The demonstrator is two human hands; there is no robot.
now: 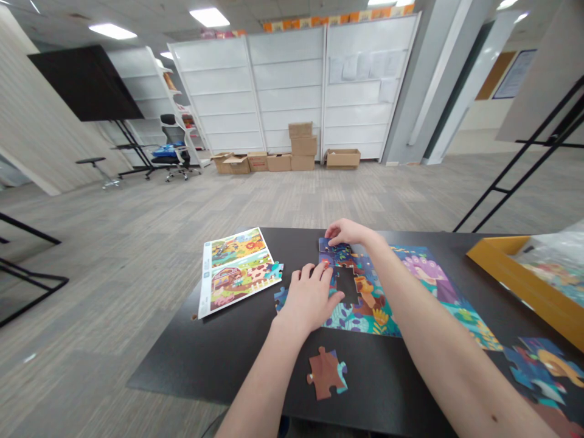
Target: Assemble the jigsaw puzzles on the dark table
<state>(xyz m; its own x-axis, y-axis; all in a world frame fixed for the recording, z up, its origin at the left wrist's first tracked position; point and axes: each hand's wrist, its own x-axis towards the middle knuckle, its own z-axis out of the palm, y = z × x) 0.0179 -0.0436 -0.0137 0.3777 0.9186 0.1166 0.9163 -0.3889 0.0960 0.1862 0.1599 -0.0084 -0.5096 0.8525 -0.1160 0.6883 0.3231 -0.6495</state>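
Under the splayed left hand [306, 295] and curled right hand [345, 232], grip unclear, the puzzle [366, 287] extends rightward, its gap [347, 285] beside the left thumb [336, 299].

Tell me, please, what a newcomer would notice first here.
Probably it is the colourful, unfinished jigsaw on the black table, with bare left hand and right hand over its left part. A brown, knobbed puzzle piece lies nearer the wearer; an open yellow box stands at the table's right.
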